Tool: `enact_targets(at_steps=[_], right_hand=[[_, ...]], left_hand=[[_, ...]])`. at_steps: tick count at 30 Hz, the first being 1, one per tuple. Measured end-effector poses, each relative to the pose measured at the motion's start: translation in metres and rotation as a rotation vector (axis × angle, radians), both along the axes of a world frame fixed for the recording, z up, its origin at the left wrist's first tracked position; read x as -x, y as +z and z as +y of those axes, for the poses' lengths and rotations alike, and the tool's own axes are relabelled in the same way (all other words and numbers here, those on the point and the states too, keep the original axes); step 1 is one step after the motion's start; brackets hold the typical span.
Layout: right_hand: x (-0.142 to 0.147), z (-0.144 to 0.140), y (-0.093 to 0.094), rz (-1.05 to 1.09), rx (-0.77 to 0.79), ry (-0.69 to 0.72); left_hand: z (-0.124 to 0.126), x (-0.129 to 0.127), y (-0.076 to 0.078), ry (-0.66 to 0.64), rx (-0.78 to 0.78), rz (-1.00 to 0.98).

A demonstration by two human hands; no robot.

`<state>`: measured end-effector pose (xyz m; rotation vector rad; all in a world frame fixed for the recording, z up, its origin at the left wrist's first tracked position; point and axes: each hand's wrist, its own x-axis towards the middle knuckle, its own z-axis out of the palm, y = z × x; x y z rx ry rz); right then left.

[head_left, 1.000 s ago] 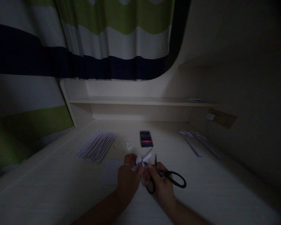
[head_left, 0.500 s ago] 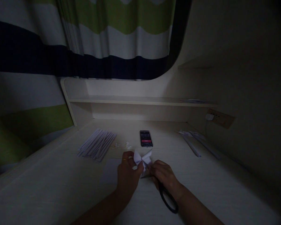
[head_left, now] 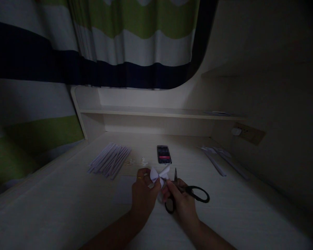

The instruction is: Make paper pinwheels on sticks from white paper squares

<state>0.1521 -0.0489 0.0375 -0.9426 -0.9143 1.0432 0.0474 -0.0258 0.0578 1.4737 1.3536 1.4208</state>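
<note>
A white folded-paper piece with petal-like flaps (head_left: 165,171) is pinched between the thumb and fingers of my left hand (head_left: 144,189). Close on its right, my right hand (head_left: 182,198) is closed on black-handled scissors (head_left: 199,193). The scissors' blades are spread apart; one points up, away from me, and the other reaches left to the middle of the paper piece. One handle loop sticks out to the right, the other hangs below my fingers. Under my left hand a flat sheet of paper (head_left: 123,189) lies on the table.
A pile of rolled paper sticks (head_left: 110,160) lies on the left. Small pale bits (head_left: 143,161) sit beside a phone (head_left: 164,155) beyond my hands. More paper strips (head_left: 216,162) lie at the right. A shelf (head_left: 151,111) crosses the back, below a striped curtain (head_left: 146,48).
The scissors have turned in my right hand and their blades have opened. One handle loop has swung up to the right. My left hand still holds the paper piece in about the same place.
</note>
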Motion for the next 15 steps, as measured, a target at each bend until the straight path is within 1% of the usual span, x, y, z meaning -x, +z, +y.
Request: enact_targets(at_steps=[2,8,11,14,15], right_hand=[[0.0024,-0.0003,0.0001,0.109,0.033,0.001],[0.005,-0.0034,0.0023,0.244,0.107,0.015],[0.0055,-0.0025,0.0013,0.284,0.147,0.002],[0.0058,-0.0018,0.0003,0.29,0.193,-0.026],[0.0058,-0.0019,0.0004,0.277,0.187,-0.032]], left_hand=[[-0.0005,-0.0008,-0.0001,0.004,0.002,0.009],[-0.0025,-0.0035,0.0024,0.064,0.006,0.114],[-0.0027,-0.0046,0.0029,0.063,0.009,0.122],[-0.002,-0.0051,0.0016,0.06,-0.008,0.147],[-0.0013,-0.005,0.0006,0.06,-0.014,0.165]])
